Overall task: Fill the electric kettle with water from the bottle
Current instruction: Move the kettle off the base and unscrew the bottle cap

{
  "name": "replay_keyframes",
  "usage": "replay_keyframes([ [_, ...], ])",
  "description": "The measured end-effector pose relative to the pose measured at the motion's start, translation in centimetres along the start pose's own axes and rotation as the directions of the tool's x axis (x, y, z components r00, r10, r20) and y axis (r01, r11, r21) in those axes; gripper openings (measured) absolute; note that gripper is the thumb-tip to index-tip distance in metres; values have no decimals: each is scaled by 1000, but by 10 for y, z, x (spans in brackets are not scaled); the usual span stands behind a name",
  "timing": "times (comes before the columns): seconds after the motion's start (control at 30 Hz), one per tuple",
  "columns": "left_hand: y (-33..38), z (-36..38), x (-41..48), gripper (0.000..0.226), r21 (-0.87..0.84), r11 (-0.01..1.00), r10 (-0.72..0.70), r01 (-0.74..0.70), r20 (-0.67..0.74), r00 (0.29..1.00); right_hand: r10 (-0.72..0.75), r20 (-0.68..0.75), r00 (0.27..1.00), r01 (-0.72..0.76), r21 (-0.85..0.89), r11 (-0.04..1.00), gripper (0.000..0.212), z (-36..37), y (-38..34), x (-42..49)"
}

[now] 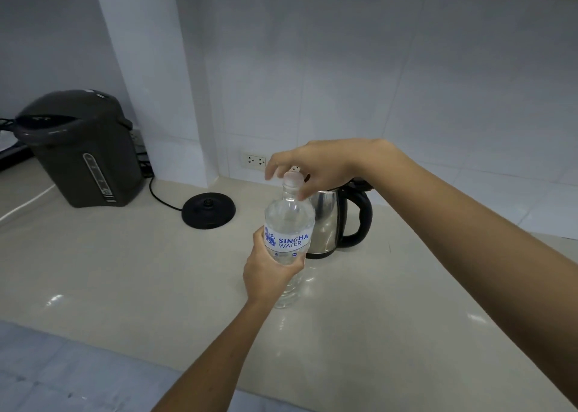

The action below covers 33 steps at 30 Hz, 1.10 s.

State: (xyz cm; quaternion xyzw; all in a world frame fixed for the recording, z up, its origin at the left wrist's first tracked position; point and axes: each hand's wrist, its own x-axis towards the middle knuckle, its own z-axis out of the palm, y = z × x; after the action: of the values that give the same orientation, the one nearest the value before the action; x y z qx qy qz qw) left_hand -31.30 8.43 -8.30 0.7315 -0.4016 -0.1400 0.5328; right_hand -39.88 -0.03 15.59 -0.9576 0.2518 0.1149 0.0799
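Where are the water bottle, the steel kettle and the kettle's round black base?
water bottle (pixel 289 239), head view, on its label.
steel kettle (pixel 327 224), head view, on its shiny body.
black base (pixel 208 210), head view, on its top disc.

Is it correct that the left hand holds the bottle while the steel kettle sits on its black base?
Not quite. In the head view the kettle stands on the counter, apart from the black base. The left hand does hold the bottle.

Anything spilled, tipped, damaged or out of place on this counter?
No spill or damage shows. One oddity: the kettle stands on the counter, off its round black base to the left. The bottle is upright in the left hand, cap still on, right hand at it.
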Motion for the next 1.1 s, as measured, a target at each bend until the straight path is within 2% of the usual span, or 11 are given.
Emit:
replay_keyframes([
  [0.07,-2,2,0,82,-3,1000,-12,12,-12,1000,54,-78,995,-52,31,998,57,1,1,4],
  [0.17,-2,4,1,79,-1,1000,-21,21,-13,1000,169,-218,961,-185,-58,981,60,2,0,13],
  [0.23,-3,4,1,79,0,1000,-16,16,-12,1000,201,-201,959,-222,-84,971,59,1,-2,16],
  [0.37,-4,5,1,81,-14,1000,-20,20,-20,1000,170,-114,979,-175,-31,984,32,-2,-3,14],
  [0.43,-4,6,0,81,-13,1000,-17,16,-20,1000,128,-128,984,-127,14,992,15,-6,-3,9],
  [0.5,-4,6,0,82,-10,1000,-14,13,-22,1000,96,-165,982,-88,53,995,13,-9,-1,3],
  [0.63,-4,6,-1,81,-6,1000,-14,13,-27,1000,134,-309,942,-35,307,951,19,6,15,-10],
  [0.7,-4,7,-1,80,-8,1000,-9,9,-24,1000,207,-399,893,26,504,863,21,29,27,-16],
  [0.8,-2,6,-1,79,-13,1000,-25,25,-23,999,351,-400,847,54,721,691,22,81,53,-19],
  [0.93,0,6,-2,78,-17,999,-34,34,-27,999,561,-300,772,-170,752,636,24,162,82,-28],
  [1.1,1,6,-4,77,-33,999,-44,43,-19,999,725,-72,685,-446,745,496,26,264,101,-44],
])
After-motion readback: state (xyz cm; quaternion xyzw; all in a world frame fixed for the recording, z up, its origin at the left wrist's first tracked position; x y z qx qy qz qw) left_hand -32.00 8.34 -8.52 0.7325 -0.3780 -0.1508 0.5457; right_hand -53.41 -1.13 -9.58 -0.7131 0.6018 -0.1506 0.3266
